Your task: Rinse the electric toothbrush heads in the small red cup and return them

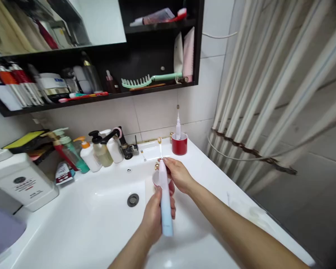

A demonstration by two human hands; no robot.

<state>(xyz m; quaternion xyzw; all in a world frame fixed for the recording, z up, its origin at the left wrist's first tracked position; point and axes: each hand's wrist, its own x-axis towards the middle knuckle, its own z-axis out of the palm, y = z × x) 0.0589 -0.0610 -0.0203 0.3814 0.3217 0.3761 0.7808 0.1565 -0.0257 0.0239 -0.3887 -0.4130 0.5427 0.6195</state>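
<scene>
An electric toothbrush (pixel 165 201), pink at the top and fading to light blue at its base, stands nearly upright over the sink (pixel 106 224). My left hand (pixel 152 215) is closed around its handle. With its fingertips at the neck of the white brush head, my right hand (pixel 179 173) pinches the upper end. Behind the handle and my fingers, a cup (pixel 155 178) with a gold handle is partly hidden; I cannot tell whether it is held or resting. Another red cup (pixel 179 147) on the back ledge holds a second pale electric toothbrush (pixel 178 127).
A black faucet (pixel 126 147) rises at the back, left of my hands. Pump bottles (pixel 102 151) line the left ledge, near a large white jug (pixel 25 183). Overhead hangs a black shelf (pixel 145 89) with a green hairbrush (pixel 140 81). White pipes (pixel 254 82) run along the right wall.
</scene>
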